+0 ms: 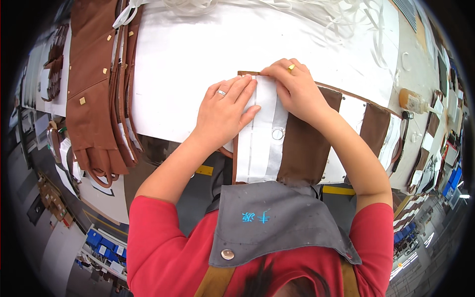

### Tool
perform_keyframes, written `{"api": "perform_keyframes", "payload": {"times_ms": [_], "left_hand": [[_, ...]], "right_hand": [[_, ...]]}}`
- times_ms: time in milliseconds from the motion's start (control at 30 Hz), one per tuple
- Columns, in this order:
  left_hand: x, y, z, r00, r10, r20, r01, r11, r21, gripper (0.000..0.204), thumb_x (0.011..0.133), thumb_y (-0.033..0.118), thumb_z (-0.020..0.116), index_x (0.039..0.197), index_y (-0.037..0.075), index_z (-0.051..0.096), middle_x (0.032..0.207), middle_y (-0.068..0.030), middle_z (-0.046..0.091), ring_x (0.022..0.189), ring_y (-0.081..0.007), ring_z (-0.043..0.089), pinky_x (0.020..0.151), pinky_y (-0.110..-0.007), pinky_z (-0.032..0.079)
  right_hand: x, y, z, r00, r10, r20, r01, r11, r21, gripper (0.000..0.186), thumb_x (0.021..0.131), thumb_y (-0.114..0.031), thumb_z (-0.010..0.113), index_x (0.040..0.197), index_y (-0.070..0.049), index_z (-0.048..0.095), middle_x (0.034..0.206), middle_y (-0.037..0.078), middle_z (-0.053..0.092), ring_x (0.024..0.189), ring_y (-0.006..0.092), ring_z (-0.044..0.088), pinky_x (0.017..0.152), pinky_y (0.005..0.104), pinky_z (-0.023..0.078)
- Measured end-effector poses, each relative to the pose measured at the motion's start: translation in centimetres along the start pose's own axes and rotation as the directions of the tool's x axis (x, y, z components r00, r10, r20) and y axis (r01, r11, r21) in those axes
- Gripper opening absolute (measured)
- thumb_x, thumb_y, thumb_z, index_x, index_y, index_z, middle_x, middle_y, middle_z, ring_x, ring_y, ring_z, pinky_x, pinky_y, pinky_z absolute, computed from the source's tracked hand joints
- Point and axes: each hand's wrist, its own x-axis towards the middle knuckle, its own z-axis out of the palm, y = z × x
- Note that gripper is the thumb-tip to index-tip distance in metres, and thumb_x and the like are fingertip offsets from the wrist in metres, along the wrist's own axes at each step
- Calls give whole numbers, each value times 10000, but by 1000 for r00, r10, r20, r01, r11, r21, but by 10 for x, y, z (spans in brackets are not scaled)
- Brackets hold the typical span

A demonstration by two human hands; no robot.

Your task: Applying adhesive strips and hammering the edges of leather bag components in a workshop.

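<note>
A brown leather bag piece (pixel 304 148) lies inner side up at the table's near edge, with white backing strips across it. On its left end runs a white strip (pixel 264 106) with a round metal disc (pixel 277 133) at its side. My left hand (pixel 225 111) rests flat on that strip's left part, fingers stretched toward the far edge and thumb apart. At the far edge, my right hand (pixel 297 91) is closed, its curled fingertips on the piece's border. What lies under those fingertips is hidden.
Brown leather bags with handles (pixel 94 94) are stacked at the left. White ribbons (pixel 341 24) lie tangled along the far side of the white tabletop (pixel 188 54). A bottle of yellowish liquid (pixel 411 100) lies at the right, near a strip of further brown and white pieces.
</note>
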Motion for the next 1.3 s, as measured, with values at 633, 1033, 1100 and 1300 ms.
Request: {"api": "perform_keyframes", "payload": {"times_ms": [633,1033,1100,1300], "left_hand": [[13,16,4,1000,19,-25,-20,999,-50,428,810,254,607,1177,51,519,1195,-67,485,1080,-220,474,940,-372,347],[17,25,15,1000,6,-4,-5,993,122,475,803,291,601,1230,110,499,1138,-53,479,1036,-195,467,920,-352,352],[17,25,15,1000,6,0,-6,990,141,473,802,294,600,1226,109,501,1136,-51,480,1035,-191,467,917,-349,352],[18,26,14,1000,-9,17,6,985,170,472,799,299,600,1217,103,504,1129,-46,489,1039,-178,467,915,-346,350]], "right_hand": [[-11,5,-8,970,201,-134,-157,947,280,124,818,-46,558,937,-34,590,896,81,552,860,230,538,715,315,470],[7,20,-10,982,188,14,-187,955,230,66,788,-86,576,807,-24,564,812,90,539,735,253,547,647,329,466],[7,21,-13,983,178,39,-182,950,254,65,790,-83,572,812,-22,566,818,92,540,740,254,548,646,331,465],[1,19,-12,996,85,-19,-80,979,188,66,791,-62,562,843,-21,573,846,87,548,758,252,547,669,337,471]]}}
